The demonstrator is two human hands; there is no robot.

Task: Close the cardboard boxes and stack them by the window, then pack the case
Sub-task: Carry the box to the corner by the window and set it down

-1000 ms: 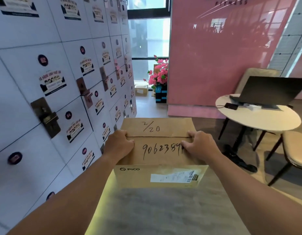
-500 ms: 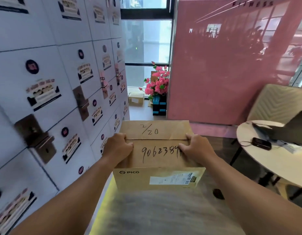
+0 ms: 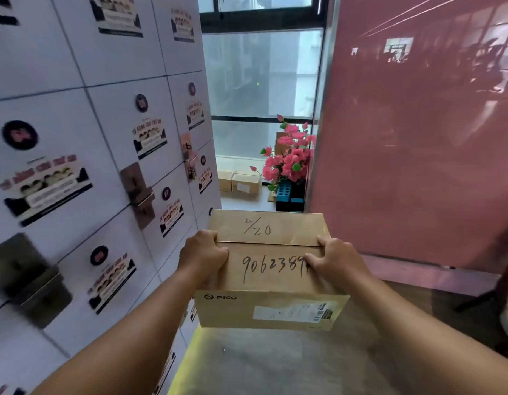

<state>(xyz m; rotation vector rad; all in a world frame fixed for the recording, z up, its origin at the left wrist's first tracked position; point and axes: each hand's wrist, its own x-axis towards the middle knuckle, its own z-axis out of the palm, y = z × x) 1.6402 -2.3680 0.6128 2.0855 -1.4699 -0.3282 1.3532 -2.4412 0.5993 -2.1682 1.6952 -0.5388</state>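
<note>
I carry a closed brown cardboard box [image 3: 268, 269] with handwritten numbers on its top flaps and a PICO mark and shipping label on its near side. My left hand [image 3: 203, 253] grips its left edge with the thumb over the top flaps. My right hand [image 3: 336, 259] grips the right edge the same way. The box is held off the floor in front of me. Ahead, a smaller cardboard box [image 3: 241, 181] lies on the floor under the window [image 3: 261, 81].
A wall of white lockers [image 3: 90, 166] with metal latches runs along my left. A glossy pink wall panel [image 3: 418, 138] stands on the right. Pink flowers [image 3: 288, 158] in a blue and black crate [image 3: 288, 196] sit by the window, with another box behind them.
I have walked forward down the passage with the box; the window, flowers and floor box are nearer and larger. The round table and chairs have left the view on the right.
</note>
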